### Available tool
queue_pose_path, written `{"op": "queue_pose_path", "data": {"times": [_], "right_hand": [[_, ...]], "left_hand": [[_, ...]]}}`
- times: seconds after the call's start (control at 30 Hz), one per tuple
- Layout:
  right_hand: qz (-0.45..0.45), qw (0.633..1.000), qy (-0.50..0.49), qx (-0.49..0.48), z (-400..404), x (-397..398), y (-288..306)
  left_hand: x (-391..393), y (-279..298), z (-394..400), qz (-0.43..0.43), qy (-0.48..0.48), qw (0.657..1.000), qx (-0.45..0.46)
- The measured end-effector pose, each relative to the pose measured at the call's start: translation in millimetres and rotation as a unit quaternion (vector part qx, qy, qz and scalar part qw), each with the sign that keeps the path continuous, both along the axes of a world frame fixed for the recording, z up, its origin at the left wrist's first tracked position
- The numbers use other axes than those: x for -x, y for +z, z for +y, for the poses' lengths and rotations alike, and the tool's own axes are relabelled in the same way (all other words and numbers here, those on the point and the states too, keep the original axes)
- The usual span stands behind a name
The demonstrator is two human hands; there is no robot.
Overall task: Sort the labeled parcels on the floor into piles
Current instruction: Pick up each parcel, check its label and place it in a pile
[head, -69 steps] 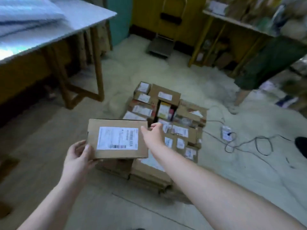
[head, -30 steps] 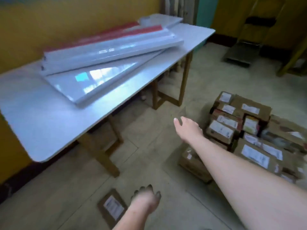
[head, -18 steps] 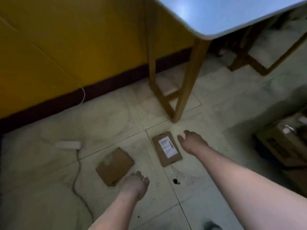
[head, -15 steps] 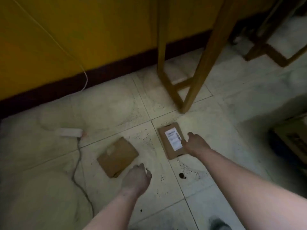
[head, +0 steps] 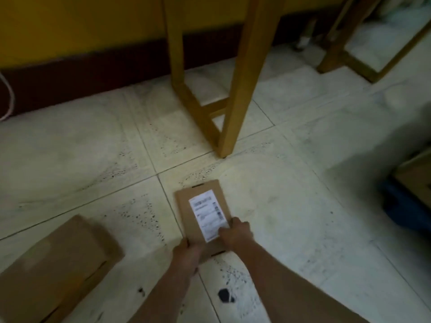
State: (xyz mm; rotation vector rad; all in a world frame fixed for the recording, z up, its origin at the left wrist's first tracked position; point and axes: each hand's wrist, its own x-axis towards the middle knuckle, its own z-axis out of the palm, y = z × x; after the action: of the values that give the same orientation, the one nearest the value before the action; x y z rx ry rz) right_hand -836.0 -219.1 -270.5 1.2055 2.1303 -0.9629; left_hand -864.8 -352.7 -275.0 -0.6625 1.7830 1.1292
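Note:
A flat brown parcel [head: 200,197] with a white label on top lies on the tiled floor in the middle of the head view. My left hand [head: 187,254] grips its near left corner. My right hand [head: 235,233] holds its near right edge, fingers curled over the label's lower end. A second, larger brown parcel [head: 51,269] lies at the lower left, its plain side up, apart from both hands.
A wooden table leg [head: 240,89] stands just beyond the labeled parcel, with a second leg frame [head: 345,47] at the upper right. A dark skirting and yellow wall run along the back. More cardboard [head: 417,176] shows at the right edge. A dark speck [head: 225,296] marks the floor.
I turned from the pile and dropped the parcel on the floor by the table leg. Both hands have since moved in and taken hold of its near end.

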Motion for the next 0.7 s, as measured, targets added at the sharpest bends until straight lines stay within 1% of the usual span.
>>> {"op": "queue_pose_path", "data": {"times": [0.07,0.13,0.23,0.33,0.43,0.5,0.6,0.7], "right_hand": [[-0.016,0.999,-0.02,0.031,6,-12,26],[-0.01,0.997,-0.06,0.036,25,-23,73],[0.022,0.992,-0.119,0.043,75,-48,163],[0.064,0.978,-0.194,0.052,143,-84,260],[0.103,0.951,-0.282,0.065,224,-132,353],[0.12,0.935,-0.325,0.077,280,-172,404],[0.127,0.921,-0.358,0.083,361,-241,461],[0.152,0.89,-0.41,0.127,427,-309,495]], "left_hand": [[-8,32,8,0.001,-0.005,1.0,0.006],[-12,80,20,0.025,-0.019,1.0,-0.002],[-14,169,62,0.032,-0.106,0.994,-0.019],[-27,261,132,0.054,-0.174,0.983,-0.016],[-55,355,224,0.073,-0.231,0.97,-0.033],[-81,411,282,0.096,-0.28,0.954,-0.049],[-124,477,367,0.129,-0.358,0.922,-0.072],[-169,509,442,0.145,-0.393,0.9,-0.118]]}}
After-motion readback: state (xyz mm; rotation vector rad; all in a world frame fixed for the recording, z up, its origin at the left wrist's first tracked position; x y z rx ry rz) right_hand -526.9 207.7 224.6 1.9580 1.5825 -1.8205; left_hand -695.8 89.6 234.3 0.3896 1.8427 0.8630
